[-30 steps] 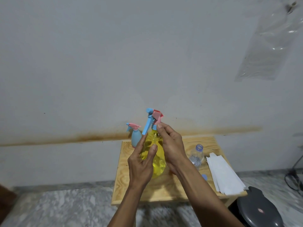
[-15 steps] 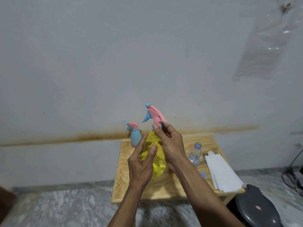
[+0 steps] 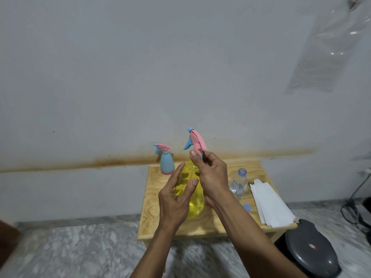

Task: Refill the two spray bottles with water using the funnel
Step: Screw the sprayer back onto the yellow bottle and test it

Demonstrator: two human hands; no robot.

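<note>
1. The yellow spray bottle (image 3: 193, 199) is over the middle of the wooden worktop (image 3: 152, 201); its base is hidden, so I cannot tell if it stands on the wood
2. The left hand (image 3: 176, 199) is at the left side of this bottle, with the fingers nearly straight and spread along its body and the thumb at the front
3. The right hand (image 3: 210, 177) pinches the neck of the pink and blue spray head (image 3: 195, 142) between thumb and fingers, at the top of the yellow bottle
4. The small blue spray bottle (image 3: 167, 162) stands upright at the far left corner of the worktop, close to the wall and apart from both hands
5. A clear plastic bottle (image 3: 238, 184) without cap stands just to the right of the right hand, and its blue cap (image 3: 247, 207) lies on the wood near it
6. A pile of white paper sheets (image 3: 270, 205) lies on the right edge of the worktop
7. A dark round lid (image 3: 313, 249) is on the floor side, below the right corner of the worktop
</note>
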